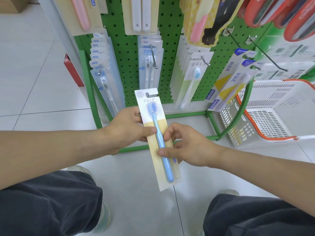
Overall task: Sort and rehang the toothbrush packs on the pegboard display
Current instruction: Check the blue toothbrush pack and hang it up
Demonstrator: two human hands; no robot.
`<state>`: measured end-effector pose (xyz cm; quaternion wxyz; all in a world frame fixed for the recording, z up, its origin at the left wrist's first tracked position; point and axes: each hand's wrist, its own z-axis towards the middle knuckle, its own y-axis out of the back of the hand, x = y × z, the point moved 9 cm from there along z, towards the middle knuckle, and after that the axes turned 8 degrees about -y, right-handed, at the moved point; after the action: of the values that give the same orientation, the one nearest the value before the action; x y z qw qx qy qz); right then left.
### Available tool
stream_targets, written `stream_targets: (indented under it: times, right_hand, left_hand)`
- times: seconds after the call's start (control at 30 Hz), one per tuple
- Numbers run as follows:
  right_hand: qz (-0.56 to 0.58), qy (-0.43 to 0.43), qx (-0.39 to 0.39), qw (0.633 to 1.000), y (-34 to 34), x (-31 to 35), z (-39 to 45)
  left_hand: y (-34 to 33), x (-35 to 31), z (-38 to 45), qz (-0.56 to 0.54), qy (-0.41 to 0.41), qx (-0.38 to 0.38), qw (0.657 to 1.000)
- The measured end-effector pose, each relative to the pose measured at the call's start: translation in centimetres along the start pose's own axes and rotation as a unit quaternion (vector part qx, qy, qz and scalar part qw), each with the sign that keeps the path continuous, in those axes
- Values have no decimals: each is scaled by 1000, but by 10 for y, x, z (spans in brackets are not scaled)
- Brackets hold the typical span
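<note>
Your left hand [127,128] and right hand [185,147] both pinch one blue toothbrush pack [157,142], held above the floor before the green pegboard [170,48]. One white basket [272,113] right. Two bare hooks [265,55] above it; hanging packs uncountable.

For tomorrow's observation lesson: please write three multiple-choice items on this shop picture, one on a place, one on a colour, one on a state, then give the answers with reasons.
1. Where is the white basket?
A. Right of the pegboard, on the floor
B. Hung on a peg
C. On the person's lap

2. What colour is the toothbrush in the held pack?
A. Pink
B. Blue
C. Green

3. How is the held pack kept?
A. Hanging on a hook
B. Lying on the floor
C. Gripped by the left hand and right hand

Answers: 1 A, the basket stands on the tiles beside the green frame; 2 B, its handle and head are light blue; 3 C, thumbs and fingers of both hands pinch the card.
</note>
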<state>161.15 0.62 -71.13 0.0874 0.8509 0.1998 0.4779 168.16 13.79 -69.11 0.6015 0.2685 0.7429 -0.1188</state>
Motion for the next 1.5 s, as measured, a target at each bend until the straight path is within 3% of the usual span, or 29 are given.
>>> stream_targets:
  times: [0.1,0.37,0.53,0.63,0.83,1.07,1.3,1.4,1.5]
  right_hand:
    - [-58,5,-7,998,3,1,1]
    - [-33,-16,8,999,13,1,1]
    - [-32,2,-8,999,18,0,1]
    - [-40,13,-13,999,19,0,3]
    - [15,99,-113,988,39,42,-3]
    - [-41,355,-275,893,35,133,-39]
    - [-50,514,-323,793,18,222,-75]
    - [-52,540,-314,779,12,252,-81]
    - [-41,531,-293,794,15,277,-76]
  left_hand:
    - [4,-5,4,-22,-16,-20,999]
    - [-4,-12,4,8,-47,13,999]
    - [-8,-27,3,63,-82,18,994]
    - [-13,-48,-3,129,-152,36,979]
    - [2,-95,-18,113,-242,-1,964]
    - [65,-150,-48,18,-352,-153,923]
    - [107,-210,-95,-64,-467,-247,847]
    - [122,-227,-104,-90,-478,-267,832]
    - [137,-239,-103,-124,-470,-289,825]
